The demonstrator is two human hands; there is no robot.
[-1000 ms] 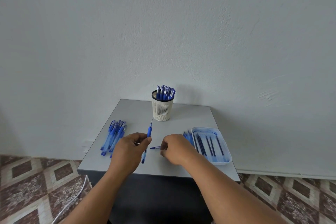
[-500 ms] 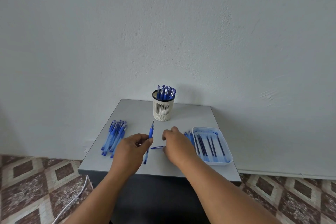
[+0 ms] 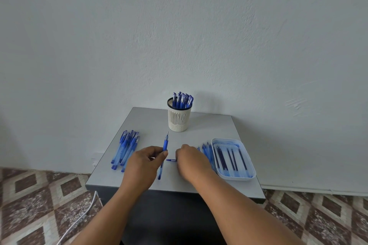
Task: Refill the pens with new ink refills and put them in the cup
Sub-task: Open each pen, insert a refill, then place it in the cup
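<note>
My left hand point(image 3: 142, 165) pinches a blue pen point(image 3: 165, 144) near its grip, tip pointing away toward the cup. My right hand point(image 3: 191, 162) rests knuckles-up on the table. Its curled fingers are on the right end of a small blue pen cap point(image 3: 171, 160), and the fingertips are hidden. A white slotted cup point(image 3: 179, 119) at the back holds several blue pens. More blue pens point(image 3: 125, 150) lie in a pile at the left. A white tray point(image 3: 244, 178) on the right holds several dark refills point(image 3: 231, 159). Loose refills point(image 3: 207, 150) lie between my right hand and the tray.
The small grey table point(image 3: 151, 121) stands against a white wall, its front edge just below my wrists. A white cable point(image 3: 79, 219) runs over the patterned tile floor at the lower left.
My right hand shifted slightly up and toward the loose refills, then settled by the cap. The left hand raised the pen a little. The cap stayed in place.
</note>
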